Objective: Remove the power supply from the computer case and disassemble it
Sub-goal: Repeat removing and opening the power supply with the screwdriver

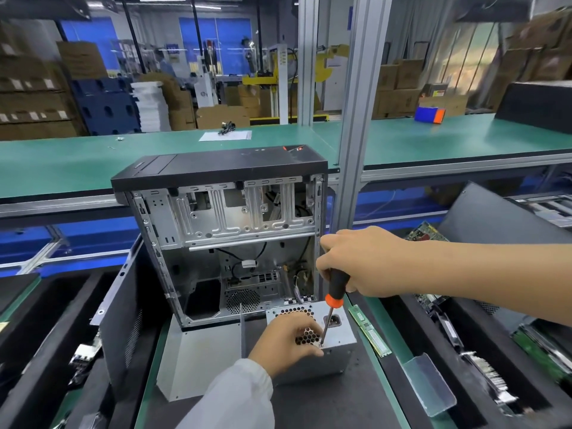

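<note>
Green bench mats point(173, 156) run across a workshop stacked with cardboard boxes point(34, 97) behind an aluminium frame post point(356, 119). Nearer, a dark pad point(325, 404) carries the work. The right hand point(362, 261) is curled round the black handle of a screwdriver point(335, 289), whose orange collar sits just below the fingers and whose shaft slants down and slightly left from the grip. Its tip meets the top face of the power supply point(337, 335), a grey metal box lying on the pad outside the case, right under the right hand. The left hand point(288, 342), in a white sleeve point(235, 397), rests on that box's honeycomb vent with fingers bent over it; thumb and fingertips close in beside the screwdriver tip, though whether they pinch anything there cannot be told. Directly beyond both hands stands the computer case point(223, 230), upright, its side open and showing bare metal bays and a few loose cables; the power supply touches or nearly touches its lower right corner. Left of the left hand a grey sheet panel point(198, 357) lies flat, and a dark perforated side cover point(120, 311) leans past it. Right of the grip, a green memory stick point(370, 331) lies on the bench edge, with a clear plastic divider point(430, 385) nearer and circuit boards point(427, 233) in the black trays beyond
</note>
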The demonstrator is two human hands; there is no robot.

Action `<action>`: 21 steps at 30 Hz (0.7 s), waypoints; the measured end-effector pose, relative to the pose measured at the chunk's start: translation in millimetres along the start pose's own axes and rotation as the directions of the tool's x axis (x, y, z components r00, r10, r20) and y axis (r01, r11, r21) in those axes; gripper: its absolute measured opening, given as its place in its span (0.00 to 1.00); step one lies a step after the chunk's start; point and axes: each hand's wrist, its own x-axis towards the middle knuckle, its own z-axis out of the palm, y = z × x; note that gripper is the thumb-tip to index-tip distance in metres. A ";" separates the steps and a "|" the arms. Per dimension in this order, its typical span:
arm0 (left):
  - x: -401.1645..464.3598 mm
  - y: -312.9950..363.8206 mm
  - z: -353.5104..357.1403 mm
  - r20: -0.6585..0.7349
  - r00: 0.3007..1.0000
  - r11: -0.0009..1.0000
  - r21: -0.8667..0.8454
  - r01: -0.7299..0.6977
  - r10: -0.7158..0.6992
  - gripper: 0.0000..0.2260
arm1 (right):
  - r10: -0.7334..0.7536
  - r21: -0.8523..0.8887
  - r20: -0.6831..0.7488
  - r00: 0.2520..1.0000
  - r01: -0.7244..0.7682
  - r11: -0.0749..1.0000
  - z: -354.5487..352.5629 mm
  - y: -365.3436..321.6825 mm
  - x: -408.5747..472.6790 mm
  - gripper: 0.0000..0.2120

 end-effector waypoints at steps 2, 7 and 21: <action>-1.8 -0.4 0.1 -0.028 0.999 0.998 -0.059 0.026 -0.028 0.08 | 0.014 0.020 0.012 1.000 -0.015 1.000 -0.6 1.3 -1.5 0.11; -1.4 1.4 -0.4 -0.006 1.000 0.998 -0.062 0.021 -0.021 0.06 | 0.027 0.048 0.026 0.999 -0.029 0.998 -4.4 2.4 -7.0 0.11; -5.3 5.8 -3.8 -0.069 0.991 0.980 -0.169 0.101 -0.114 0.07 | 0.105 0.098 -0.001 0.995 -0.104 0.990 -14.4 7.6 -12.3 0.09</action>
